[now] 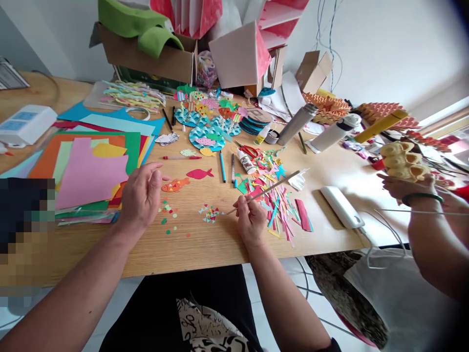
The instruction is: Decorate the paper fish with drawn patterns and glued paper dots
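Observation:
My right hand (252, 220) grips a long thin stick (274, 185), slanted up to the right. Its lower tip points at a small pile of coloured paper bits (211, 213) on the table. My left hand (142, 198) rests on edge beside an orange paper fish (176, 185), its fingers loosely bent and apart, with nothing visible in them. Just beyond lies a red paper fish (200, 173). Small paper dots (169, 215) are scattered between my hands. To the right of the stick's lower part spread coloured paper strips (280, 208).
Coloured paper sheets (88, 171) are stacked at left. A glue bottle (246, 161), red scissors (249, 149) and a blue marker (223, 166) lie ahead. Decorated discs (207, 138) stand farther back. At right are a white power strip (340, 208) and another person's hands holding an egg carton (401, 161).

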Tool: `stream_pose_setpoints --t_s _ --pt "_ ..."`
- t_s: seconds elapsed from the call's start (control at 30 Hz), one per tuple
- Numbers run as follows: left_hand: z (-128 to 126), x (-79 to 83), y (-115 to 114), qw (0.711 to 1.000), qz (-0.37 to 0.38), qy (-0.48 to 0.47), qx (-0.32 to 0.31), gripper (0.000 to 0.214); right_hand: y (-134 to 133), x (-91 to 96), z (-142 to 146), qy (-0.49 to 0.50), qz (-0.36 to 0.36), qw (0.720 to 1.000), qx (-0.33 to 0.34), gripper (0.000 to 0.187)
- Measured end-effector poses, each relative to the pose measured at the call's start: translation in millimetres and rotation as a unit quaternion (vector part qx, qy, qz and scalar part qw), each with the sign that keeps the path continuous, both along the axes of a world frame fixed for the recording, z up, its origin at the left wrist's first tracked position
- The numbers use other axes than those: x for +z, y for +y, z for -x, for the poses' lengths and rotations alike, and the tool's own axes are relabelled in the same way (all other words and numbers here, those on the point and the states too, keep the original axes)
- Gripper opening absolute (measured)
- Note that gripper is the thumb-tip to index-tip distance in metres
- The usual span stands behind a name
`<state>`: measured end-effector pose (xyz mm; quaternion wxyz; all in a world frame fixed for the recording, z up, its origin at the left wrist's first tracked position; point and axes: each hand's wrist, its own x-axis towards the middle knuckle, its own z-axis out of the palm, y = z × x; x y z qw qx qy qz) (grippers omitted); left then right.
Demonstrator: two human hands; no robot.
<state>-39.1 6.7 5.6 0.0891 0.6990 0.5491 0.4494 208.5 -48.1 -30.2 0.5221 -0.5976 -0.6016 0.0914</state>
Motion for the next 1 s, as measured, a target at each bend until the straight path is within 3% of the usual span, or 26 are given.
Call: stream_pose_setpoints --t_s 0.3,0.73,1.0 --pt "-0.5 0.5 -2.6 0.999 0.022 -0.027 0.011 0.039 1.7 -0.1 1.3 -0.05 -0.046 0.997 0.044 0.036" --pt "2.8 -9.5 7.8 0.997 0.066 0.03 -0.009 0.045 1.9 3.4 3.0 -0.043 -0.049 0.997 0.038 0.039" --pt "3.0 -9.5 8.4 0.998 0.05 0.03 0.001 0.044 0.7 1.7 1.9 -0.035 -0.041 0.998 0.026 0.041"
